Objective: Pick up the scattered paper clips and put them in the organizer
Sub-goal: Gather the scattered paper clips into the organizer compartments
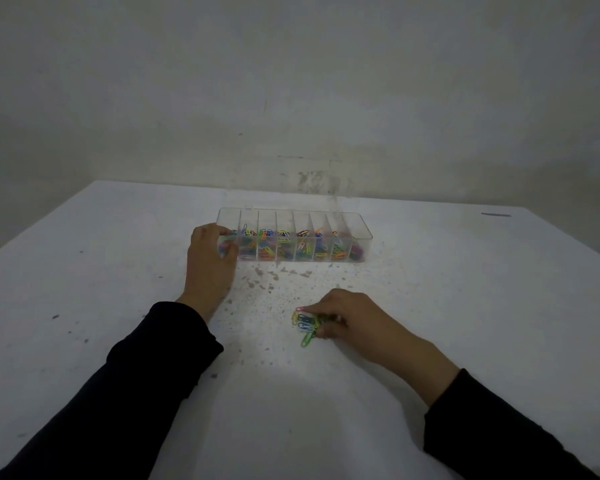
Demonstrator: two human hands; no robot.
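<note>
A clear plastic organizer [362, 226] with several narrow compartments stands across the middle of the white table, and coloured paper clips lie in most compartments. My left hand [210, 263] grips the organizer's left end, fingers curled over its rim. A small pile of coloured paper clips [305, 323] lies on the table in front of the organizer. My right hand [349, 318] rests on the table at the pile's right side, and its fingertips pinch clips in that pile.
The white table [465, 306] is worn and speckled with chipped spots between the organizer and the pile. A grey wall rises right behind the table's far edge. A dark mark [496, 214] lies near the far right edge.
</note>
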